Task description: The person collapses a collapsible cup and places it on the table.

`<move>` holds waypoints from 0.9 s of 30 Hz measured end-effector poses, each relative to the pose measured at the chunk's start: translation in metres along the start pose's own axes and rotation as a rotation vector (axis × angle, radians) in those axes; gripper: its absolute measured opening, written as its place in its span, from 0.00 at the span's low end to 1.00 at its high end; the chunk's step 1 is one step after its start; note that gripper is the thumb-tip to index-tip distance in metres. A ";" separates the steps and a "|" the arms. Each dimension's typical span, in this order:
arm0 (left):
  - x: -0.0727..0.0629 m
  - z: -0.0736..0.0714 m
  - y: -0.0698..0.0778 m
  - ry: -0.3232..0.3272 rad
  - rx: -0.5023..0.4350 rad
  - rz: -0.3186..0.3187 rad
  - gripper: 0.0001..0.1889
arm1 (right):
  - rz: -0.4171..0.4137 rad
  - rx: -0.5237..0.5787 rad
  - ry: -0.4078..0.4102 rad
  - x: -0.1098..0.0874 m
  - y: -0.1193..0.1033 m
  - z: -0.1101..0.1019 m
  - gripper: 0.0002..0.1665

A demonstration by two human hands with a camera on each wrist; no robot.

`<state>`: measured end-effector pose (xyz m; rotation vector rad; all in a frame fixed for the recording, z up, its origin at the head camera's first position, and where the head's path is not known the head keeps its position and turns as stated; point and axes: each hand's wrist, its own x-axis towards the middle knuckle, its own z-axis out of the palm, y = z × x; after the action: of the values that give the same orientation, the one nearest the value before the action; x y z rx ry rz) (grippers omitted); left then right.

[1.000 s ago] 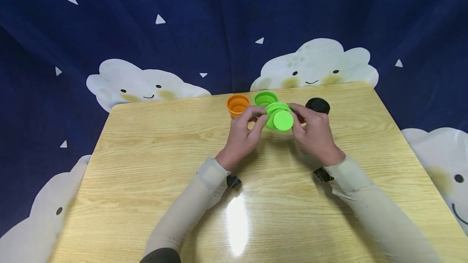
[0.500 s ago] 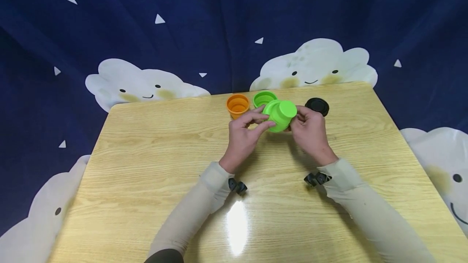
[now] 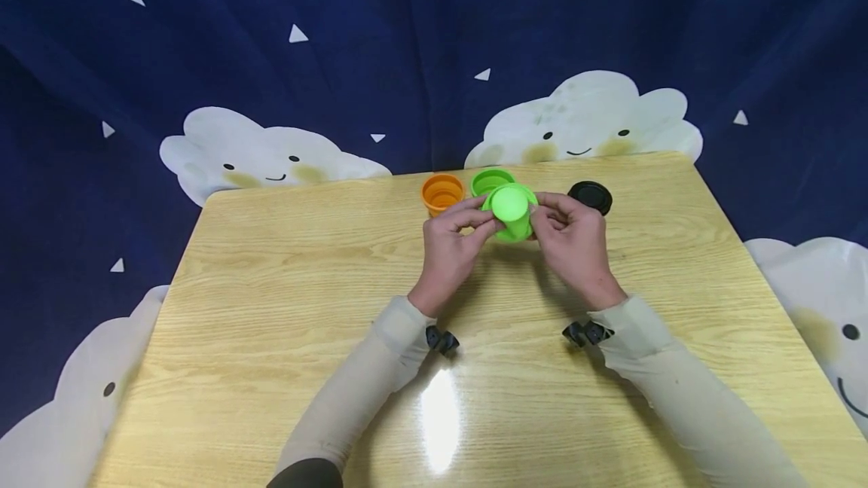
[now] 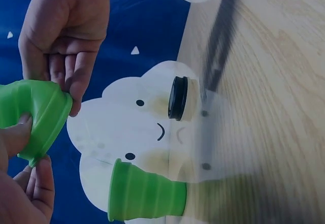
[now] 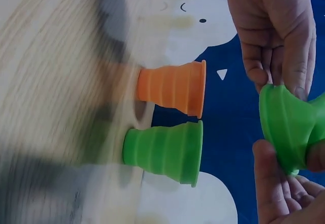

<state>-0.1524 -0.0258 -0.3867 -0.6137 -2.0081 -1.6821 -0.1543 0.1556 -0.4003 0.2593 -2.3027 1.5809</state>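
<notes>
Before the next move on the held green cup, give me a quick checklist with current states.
1. Two-handed hold: ok. Left hand and right hand both grip the held green cup.
2. Held green cup mouth up: not ok. Its base faces up, toward the head view.
3. Its wall undistorted: not ok. The wrist views show it bent.
4. Its inside empty: cannot tell. The mouth is turned away.
5. Other cups upright: ok. The orange cup and standing green cup both stand mouth up.
6. Black disc clear of both hands: ok. The left wrist view shows it apart.
</notes>
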 end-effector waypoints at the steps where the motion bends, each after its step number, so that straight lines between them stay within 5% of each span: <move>1: 0.000 0.000 0.000 0.010 -0.003 -0.017 0.06 | -0.004 0.002 0.001 0.000 -0.001 0.000 0.15; 9: 0.001 0.000 -0.003 0.069 -0.095 -0.115 0.06 | -0.009 0.175 -0.036 -0.005 -0.027 -0.001 0.08; 14: 0.003 -0.001 -0.005 0.102 -0.099 -0.147 0.06 | -0.069 0.176 -0.090 -0.005 -0.013 0.002 0.10; 19: 0.004 -0.001 -0.002 0.107 -0.088 -0.141 0.05 | -0.131 0.145 -0.036 -0.004 -0.005 0.006 0.09; 27: 0.003 0.000 0.004 0.141 -0.042 -0.124 0.06 | -0.140 0.073 0.055 -0.007 -0.037 0.008 0.04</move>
<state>-0.1527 -0.0247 -0.3821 -0.3798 -1.9495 -1.7904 -0.1365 0.1340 -0.3734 0.3819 -2.1390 1.5835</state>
